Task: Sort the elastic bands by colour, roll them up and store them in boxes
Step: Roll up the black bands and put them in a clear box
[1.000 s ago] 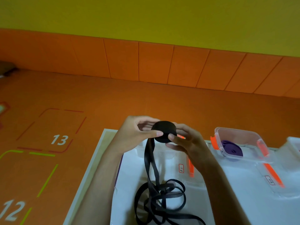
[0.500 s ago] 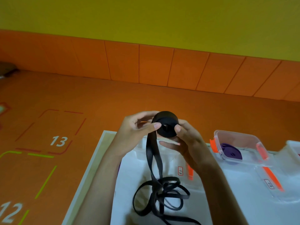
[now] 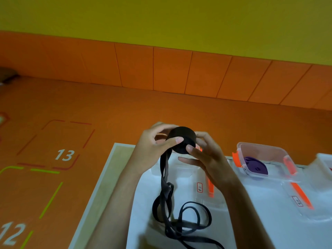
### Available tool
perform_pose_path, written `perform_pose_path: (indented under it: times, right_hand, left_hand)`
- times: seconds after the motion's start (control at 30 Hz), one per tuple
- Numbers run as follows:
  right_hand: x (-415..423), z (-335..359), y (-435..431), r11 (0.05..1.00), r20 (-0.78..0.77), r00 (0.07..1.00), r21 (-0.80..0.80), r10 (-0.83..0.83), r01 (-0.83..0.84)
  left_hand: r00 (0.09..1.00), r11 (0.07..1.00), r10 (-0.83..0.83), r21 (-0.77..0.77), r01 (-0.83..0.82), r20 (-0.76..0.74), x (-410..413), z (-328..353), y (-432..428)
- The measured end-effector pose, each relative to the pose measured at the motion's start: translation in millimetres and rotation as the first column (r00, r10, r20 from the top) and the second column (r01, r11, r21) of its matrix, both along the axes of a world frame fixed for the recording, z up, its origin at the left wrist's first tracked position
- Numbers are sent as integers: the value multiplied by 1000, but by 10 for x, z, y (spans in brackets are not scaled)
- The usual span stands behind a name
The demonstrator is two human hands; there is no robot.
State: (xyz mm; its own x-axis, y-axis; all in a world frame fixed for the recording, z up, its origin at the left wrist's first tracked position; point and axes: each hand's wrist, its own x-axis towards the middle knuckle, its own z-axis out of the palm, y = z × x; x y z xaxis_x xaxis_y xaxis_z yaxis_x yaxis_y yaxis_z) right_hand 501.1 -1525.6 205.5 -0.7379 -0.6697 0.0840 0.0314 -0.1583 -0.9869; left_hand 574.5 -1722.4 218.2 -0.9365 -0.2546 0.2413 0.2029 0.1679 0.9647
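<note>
Head view, both hands up over the far edge of the white table (image 3: pixel 260 230), just right of centre

- Black roll (image 3: pixel 181 139): held in the air between the two hands, off the table, its round face tipped toward me
- Left hand (image 3: pixel 150 151): at the roll's 9 o'clock, fingers curled round the far side, thumb (image 3: pixel 177 140) laid across the near rim. It grips the roll where the loose band leaves it
- Right hand (image 3: pixel 210 159): at the roll's 4 o'clock, thumb (image 3: pixel 190 148) pressed on the lower edge, upper fingers curled behind. Lower fingers stretch out to 9 o'clock under the roll, touching nothing I can make out
- Loose black band (image 3: pixel 166 178): hangs from the roll toward 6 o'clock, then lies in tangled loops (image 3: pixel 179 223) on the table between my forearms
- Clear box (image 3: pixel 265 155): on the table at the roll's 3 o'clock, orange clips on its ends, open on top. A purple roll (image 3: pixel 256 165) lies inside
- Clear lid with an orange clip (image 3: pixel 300 193): flat on the table at the box's 5 o'clock
- Orange floor at 9 o'clock, number 13 (image 3: pixel 64 155) painted on it
</note>
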Motion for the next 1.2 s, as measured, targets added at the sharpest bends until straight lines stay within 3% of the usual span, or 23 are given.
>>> perform_pose_path:
  times: [0.13, 0.23, 0.37, 0.53, 0.77, 1.0, 1.2]
  right_hand:
    - [-55, 88, 53, 963, -184, 982, 251, -53, 99]
    - [-64, 75, 61, 970, -114, 988, 209, -100, 122]
    - [-34, 8, 82, 983, 57, 988, 122, -145, 137]
    - [-22, -25, 120, 992, 53, 995, 103, -83, 77]
    - [-49, 41, 152, 991, 116, 991, 125, -67, 52]
    - [-27, 47, 101, 986, 115, 987, 135, -116, 100]
    - [5, 82, 130, 965, 47, 998, 254, 49, -60]
  left_hand:
    - [999, 991, -8, -133, 12, 32, -3, -74, -12]
    - [999, 995, -3, -104, 7, 37, -28, -107, 28]
    - [997, 996, -10, 91, 4, 74, 6, -126, -13]
    - [987, 987, -95, 144, 76, 130, 54, -61, -153]
    - [986, 990, -119, 87, 109, 117, 56, -16, -146]
    - [964, 990, -143, 32, 139, 225, 86, -62, -161]
    - [960, 985, -152, -40, 166, 236, 113, -112, -218]
